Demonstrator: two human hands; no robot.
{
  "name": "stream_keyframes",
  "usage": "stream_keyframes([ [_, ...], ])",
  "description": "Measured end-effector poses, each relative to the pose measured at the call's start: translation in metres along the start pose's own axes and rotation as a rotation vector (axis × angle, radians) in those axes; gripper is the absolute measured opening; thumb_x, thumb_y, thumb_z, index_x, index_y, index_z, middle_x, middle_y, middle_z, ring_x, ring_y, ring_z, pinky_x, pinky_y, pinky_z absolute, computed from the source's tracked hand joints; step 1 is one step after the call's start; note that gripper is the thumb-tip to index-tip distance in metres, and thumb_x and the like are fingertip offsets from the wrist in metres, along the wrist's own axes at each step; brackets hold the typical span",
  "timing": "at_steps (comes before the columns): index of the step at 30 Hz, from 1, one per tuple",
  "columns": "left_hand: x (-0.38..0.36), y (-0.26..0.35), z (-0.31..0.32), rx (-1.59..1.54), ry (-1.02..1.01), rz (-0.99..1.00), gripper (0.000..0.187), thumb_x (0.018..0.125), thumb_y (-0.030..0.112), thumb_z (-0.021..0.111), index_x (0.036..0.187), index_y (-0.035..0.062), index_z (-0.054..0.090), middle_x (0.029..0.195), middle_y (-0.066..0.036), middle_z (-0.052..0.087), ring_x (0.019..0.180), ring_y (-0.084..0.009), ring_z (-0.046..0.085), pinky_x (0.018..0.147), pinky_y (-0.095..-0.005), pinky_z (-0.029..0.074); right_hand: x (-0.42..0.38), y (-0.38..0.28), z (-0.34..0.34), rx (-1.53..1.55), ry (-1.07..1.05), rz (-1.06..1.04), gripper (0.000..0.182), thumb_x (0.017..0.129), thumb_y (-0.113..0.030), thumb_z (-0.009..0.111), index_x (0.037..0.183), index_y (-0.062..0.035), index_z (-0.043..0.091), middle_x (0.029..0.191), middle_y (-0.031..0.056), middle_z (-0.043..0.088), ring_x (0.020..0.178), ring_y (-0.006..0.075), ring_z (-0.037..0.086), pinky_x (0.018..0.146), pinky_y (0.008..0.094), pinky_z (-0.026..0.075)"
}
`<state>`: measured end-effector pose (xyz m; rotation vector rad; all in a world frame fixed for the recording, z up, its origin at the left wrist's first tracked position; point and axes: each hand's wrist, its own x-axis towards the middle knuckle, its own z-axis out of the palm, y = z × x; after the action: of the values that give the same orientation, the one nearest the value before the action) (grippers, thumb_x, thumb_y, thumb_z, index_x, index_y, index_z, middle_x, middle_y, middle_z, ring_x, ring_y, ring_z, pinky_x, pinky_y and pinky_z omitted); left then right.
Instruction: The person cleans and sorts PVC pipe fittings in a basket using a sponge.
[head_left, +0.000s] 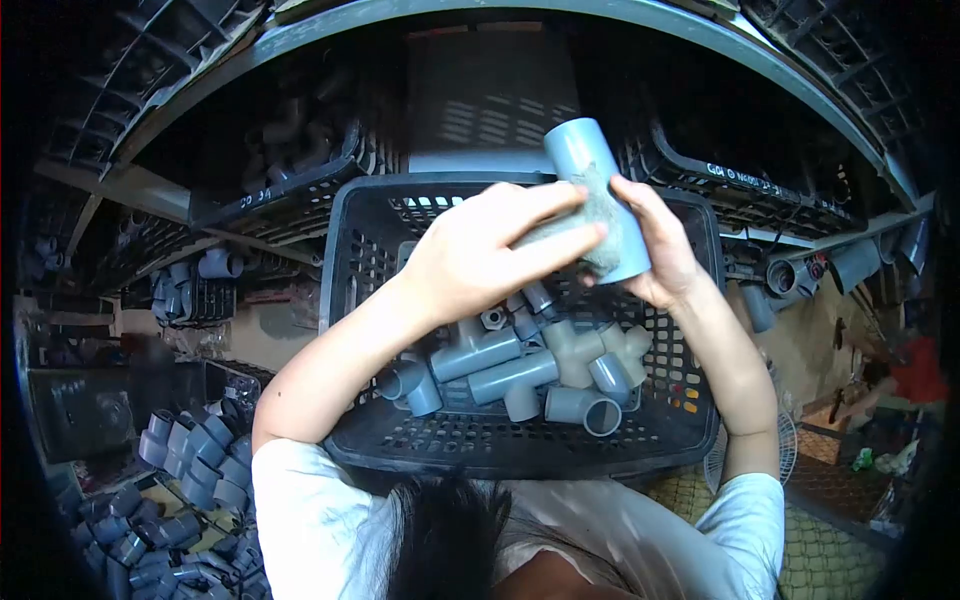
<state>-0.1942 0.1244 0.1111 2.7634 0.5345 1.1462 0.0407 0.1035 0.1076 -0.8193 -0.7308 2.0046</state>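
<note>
1. Head view: held the blue-grey pipe piece [578, 150] above the near crate [520, 463], tilted, with the upper end leaning left, perhaps to keep it clear of the loose pieces below.
2. Clamped the right hand [662, 255] on the lower part of the pipe piece, with the thumb along one side, probably to brace it against pressure from the other.
3. Closed the left hand [475, 245] over a grey-green pad [601, 207], with two fingers stretched across it and the thumb out of sight, seemingly to hold it flat against the curve.
4. Left loose pipe joints [480, 355] jumbled in the crate, just beneath both hands, likely for easy reach; among them, some cream-coloured joints [572, 350].
5. Set the crate close against the body; could not tell the support beneath it.
6. Stored more crates on either side, the left crate [275, 205] and the right crate [770, 185], both with white lettering, probably for sorting.
7. Ran a metal shelf bar [655, 20] across the top, bowed in the wide lens.
8. Piled a heap of grey joints [205, 445] at lower left; spread a patterned mat [825, 560] at lower right.
</note>
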Motion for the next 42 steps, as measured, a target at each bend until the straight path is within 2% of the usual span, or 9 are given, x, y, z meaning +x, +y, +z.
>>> stream_keyframes([
  [6,0.005,0.005,-0.009,0.126,0.195,-0.249,0.049,0.081,-0.003,0.075,0.128,0.0120,0.071,0.121,-0.015,0.066,0.103,-0.0313,0.068,0.084,-0.0378,0.058,0.001,0.019,0.011,-0.035,-0.161,-0.040,0.068,0.105,-0.064,0.035,0.134,-0.0055,0.055,0.108,0.0116,0.070,0.084,0.0234,0.074,0.060,0.0318,0.063],
  [10,-0.003,0.045,-0.016,0.106,-0.019,0.013,0.049,0.077,0.004,0.072,0.126,0.0132,0.072,0.122,-0.011,0.067,0.086,-0.0218,0.067,0.072,-0.0314,0.057,-0.006,0.014,0.032,-0.004,0.006,0.016,0.066,0.107,-0.060,0.035,0.135,-0.0032,0.055,0.113,0.0120,0.069,0.095,0.0192,0.073,0.071,0.0310,0.065],
  [12,0.001,0.058,-0.018,0.229,-0.043,0.131,0.046,0.078,0.008,0.070,0.124,0.0132,0.073,0.121,-0.010,0.068,0.078,-0.0193,0.065,0.067,-0.0296,0.055,-0.002,0.019,0.024,0.009,-0.195,0.072,0.065,0.108,-0.058,0.036,0.136,-0.0021,0.054,0.115,0.0118,0.069,0.100,0.0193,0.073,0.076,0.0312,0.065],
  [18,-0.023,0.048,-0.039,0.329,0.210,-0.115,0.058,0.067,-0.001,0.080,0.123,0.0099,0.072,0.119,-0.011,0.068,0.086,-0.0259,0.067,0.071,-0.0330,0.058,-0.003,0.032,0.035,-0.107,-0.198,0.152,0.064,0.106,-0.060,0.039,0.135,-0.0060,0.056,0.106,0.0101,0.069,0.084,0.0135,0.072,0.061,0.0301,0.063],
  [22,-0.046,0.061,-0.020,0.267,0.005,0.139,0.049,0.077,0.009,0.074,0.126,0.0085,0.071,0.119,-0.012,0.068,0.076,-0.0188,0.066,0.068,-0.0300,0.057,0.009,0.035,0.054,-0.100,-0.076,0.048,0.065,0.104,-0.060,0.046,0.129,-0.0022,0.060,0.109,0.0118,0.070,0.095,0.0184,0.072,0.082,0.0326,0.061],
  [24,-0.047,0.046,-0.025,0.282,-0.029,0.238,0.048,0.078,0.010,0.072,0.126,0.0097,0.071,0.122,-0.011,0.067,0.080,-0.0199,0.068,0.068,-0.0300,0.058,0.010,0.035,0.066,-0.131,-0.044,0.069,0.066,0.102,-0.063,0.048,0.129,-0.0041,0.061,0.106,0.0105,0.070,0.089,0.0155,0.071,0.073,0.0297,0.061],
  [28,-0.045,0.008,-0.034,0.245,0.260,-0.106,0.059,0.070,-0.004,0.076,0.128,0.0071,0.070,0.128,-0.014,0.065,0.099,-0.0300,0.071,0.082,-0.0370,0.062,0.013,0.031,0.071,-0.243,0.048,0.028,0.068,0.100,-0.068,0.049,0.130,-0.0084,0.061,0.096,0.0058,0.067,0.073,0.0100,0.067,0.054,0.0249,0.057],
  [34,-0.041,0.007,-0.015,0.242,0.105,0.298,0.048,0.077,0.010,0.074,0.124,0.0144,0.075,0.130,-0.006,0.069,0.070,-0.0115,0.056,0.061,-0.0263,0.053,0.017,0.022,0.069,-0.160,0.177,-0.017,0.076,0.101,-0.069,0.043,0.138,-0.0033,0.056,0.113,0.0135,0.071,0.098,0.0202,0.073,0.084,0.0372,0.062],
  [42,-0.034,-0.013,-0.009,0.083,0.055,0.037,0.055,0.074,0.016,0.083,0.128,0.0125,0.072,0.121,-0.009,0.068,0.085,-0.0228,0.069,0.072,-0.0326,0.059,0.010,0.016,0.058,-0.114,0.334,-0.208,0.075,0.100,-0.068,0.047,0.139,-0.0047,0.052,0.118,0.0121,0.068,0.102,0.0205,0.071,0.084,0.0379,0.062],
])
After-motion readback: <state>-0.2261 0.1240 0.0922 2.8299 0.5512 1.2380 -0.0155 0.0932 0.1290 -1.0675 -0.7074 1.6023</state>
